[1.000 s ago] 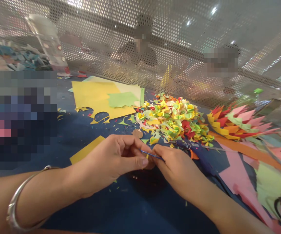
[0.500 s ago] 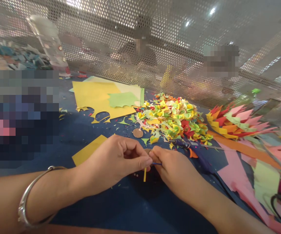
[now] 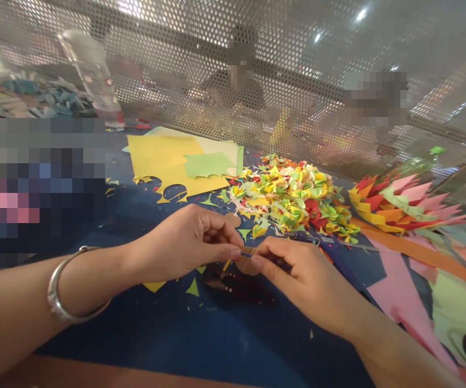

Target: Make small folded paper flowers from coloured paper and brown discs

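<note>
My left hand (image 3: pixel 200 242) pinches a narrow yellow paper strip (image 3: pixel 227 265), whose end hangs below the fingertips. A thin blue stick (image 3: pixel 247 255) spans the small gap between both hands' fingertips. Thumb and fingers of my right hand (image 3: pixel 293 269) are closed on the stick's right end. Just under them is a brown round disc (image 3: pixel 249 265); whether the right hand touches it I cannot tell. Another brown disc (image 3: pixel 233 220) lies behind my left fingers. Beneath the hands rests a dark reddish object (image 3: pixel 249 290), too dim to name. Green paper scraps (image 3: pixel 193 288) lie beside it.
A heap of curled paper pieces (image 3: pixel 293 194) spreads behind my hands. Yellow sheets (image 3: pixel 155 156) with cut-outs lie at the back left. Folded pointed paper (image 3: pixel 402 202) and pink strips (image 3: pixel 402 291) fill the right. A perforated screen (image 3: pixel 168 64) stands behind, people beyond it.
Both hands have shifted slightly, and their fingertips are a little farther apart. The blue stick and brown disc between them show more. The yellow strip now slants, and green scraps show below the left hand.
</note>
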Action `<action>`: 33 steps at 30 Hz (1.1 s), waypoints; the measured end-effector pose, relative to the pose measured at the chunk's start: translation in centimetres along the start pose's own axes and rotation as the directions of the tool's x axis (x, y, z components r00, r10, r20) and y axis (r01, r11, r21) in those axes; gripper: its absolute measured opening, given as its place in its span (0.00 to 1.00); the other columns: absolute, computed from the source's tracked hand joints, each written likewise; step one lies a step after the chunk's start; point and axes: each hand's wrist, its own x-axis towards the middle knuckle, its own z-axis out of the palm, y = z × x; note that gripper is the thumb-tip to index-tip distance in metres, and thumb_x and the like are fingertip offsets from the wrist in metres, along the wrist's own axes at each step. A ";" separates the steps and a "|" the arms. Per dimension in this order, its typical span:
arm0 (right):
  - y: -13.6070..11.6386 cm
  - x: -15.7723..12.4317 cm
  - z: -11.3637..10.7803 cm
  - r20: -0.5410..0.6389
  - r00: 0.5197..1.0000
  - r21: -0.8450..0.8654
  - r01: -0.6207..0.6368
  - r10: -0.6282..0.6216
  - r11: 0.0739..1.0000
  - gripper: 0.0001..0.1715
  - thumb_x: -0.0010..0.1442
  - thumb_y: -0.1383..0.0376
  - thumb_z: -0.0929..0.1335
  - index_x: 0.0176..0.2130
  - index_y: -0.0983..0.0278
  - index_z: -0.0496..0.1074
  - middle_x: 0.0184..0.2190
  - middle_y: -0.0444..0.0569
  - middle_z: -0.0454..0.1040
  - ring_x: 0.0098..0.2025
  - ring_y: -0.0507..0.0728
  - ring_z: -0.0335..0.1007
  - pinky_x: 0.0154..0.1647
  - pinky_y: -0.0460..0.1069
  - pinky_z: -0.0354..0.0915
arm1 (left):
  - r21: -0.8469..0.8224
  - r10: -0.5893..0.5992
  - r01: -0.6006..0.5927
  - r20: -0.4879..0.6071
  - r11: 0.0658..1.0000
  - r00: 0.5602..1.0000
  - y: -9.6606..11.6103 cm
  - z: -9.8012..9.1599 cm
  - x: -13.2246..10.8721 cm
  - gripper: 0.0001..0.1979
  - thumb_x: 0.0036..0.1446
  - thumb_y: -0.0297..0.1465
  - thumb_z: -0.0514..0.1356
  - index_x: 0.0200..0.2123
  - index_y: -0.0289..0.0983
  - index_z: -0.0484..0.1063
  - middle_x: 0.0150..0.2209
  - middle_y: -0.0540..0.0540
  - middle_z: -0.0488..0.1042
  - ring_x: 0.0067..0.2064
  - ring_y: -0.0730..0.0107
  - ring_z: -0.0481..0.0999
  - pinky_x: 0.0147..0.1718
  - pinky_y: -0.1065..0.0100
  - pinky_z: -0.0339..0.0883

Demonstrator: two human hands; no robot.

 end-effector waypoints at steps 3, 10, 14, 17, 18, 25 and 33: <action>-0.1 0.1 -0.1 -0.018 0.999 0.006 0.028 -0.028 1.000 0.16 0.69 0.61 0.64 0.31 0.62 0.71 0.26 0.41 0.70 0.29 0.50 0.65 0.28 0.45 0.57 | 0.062 0.044 -0.048 0.056 0.997 0.997 -0.1 -0.1 0.1 0.11 0.59 0.39 0.62 0.40 0.39 0.79 0.31 0.49 0.80 0.31 0.71 0.75 0.29 0.73 0.65; 0.0 0.2 -0.2 -0.029 0.998 0.023 0.053 -0.052 0.998 0.15 0.69 0.63 0.64 0.31 0.62 0.72 0.27 0.40 0.71 0.30 0.50 0.66 0.30 0.45 0.59 | 0.160 0.144 -0.150 0.049 0.976 0.988 0.0 -0.3 0.1 0.11 0.62 0.36 0.60 0.43 0.40 0.80 0.32 0.50 0.81 0.32 0.74 0.75 0.30 0.75 0.64; 0.1 0.2 -0.2 -0.053 0.995 0.027 0.084 -0.082 0.996 0.14 0.69 0.64 0.64 0.32 0.62 0.74 0.29 0.40 0.74 0.32 0.50 0.68 0.34 0.45 0.61 | 0.140 0.120 -0.123 0.033 0.983 0.992 -0.4 -0.6 0.4 0.09 0.60 0.36 0.63 0.40 0.41 0.82 0.30 0.51 0.80 0.31 0.75 0.73 0.29 0.75 0.63; 0.1 0.3 0.0 -0.073 0.991 -0.005 0.114 -0.114 0.993 0.13 0.68 0.67 0.65 0.33 0.62 0.74 0.29 0.40 0.74 0.32 0.50 0.68 0.34 0.45 0.61 | 0.036 0.044 -0.046 0.047 0.998 0.998 -0.5 -0.6 0.5 0.08 0.57 0.35 0.65 0.37 0.38 0.81 0.30 0.49 0.80 0.31 0.74 0.74 0.30 0.75 0.65; 0.1 0.3 0.0 -0.077 0.990 -0.019 0.120 -0.121 0.993 0.13 0.68 0.67 0.65 0.32 0.62 0.74 0.29 0.41 0.73 0.32 0.50 0.68 0.34 0.45 0.61 | -0.004 0.017 -0.017 0.053 1.000 0.998 -0.5 -0.6 0.6 0.08 0.56 0.34 0.66 0.36 0.37 0.81 0.30 0.49 0.80 0.31 0.74 0.74 0.30 0.75 0.65; 0.4 0.1 0.5 -0.130 0.977 -0.058 0.160 -0.166 0.985 0.11 0.66 0.71 0.67 0.32 0.63 0.75 0.29 0.42 0.73 0.32 0.51 0.69 0.34 0.46 0.61 | -0.239 -0.113 0.130 0.085 0.962 0.990 -0.5 -0.1 0.7 0.03 0.51 0.28 0.69 0.32 0.36 0.79 0.26 0.51 0.78 0.26 0.77 0.74 0.28 0.76 0.67; 0.3 -0.3 0.7 -0.164 0.966 -0.150 0.174 -0.198 0.973 0.11 0.65 0.70 0.67 0.32 0.63 0.76 0.28 0.44 0.72 0.31 0.53 0.68 0.32 0.47 0.59 | -0.275 -0.164 0.184 0.094 0.944 0.982 -0.3 0.1 0.3 0.08 0.50 0.32 0.70 0.35 0.36 0.80 0.30 0.49 0.81 0.29 0.75 0.76 0.30 0.76 0.69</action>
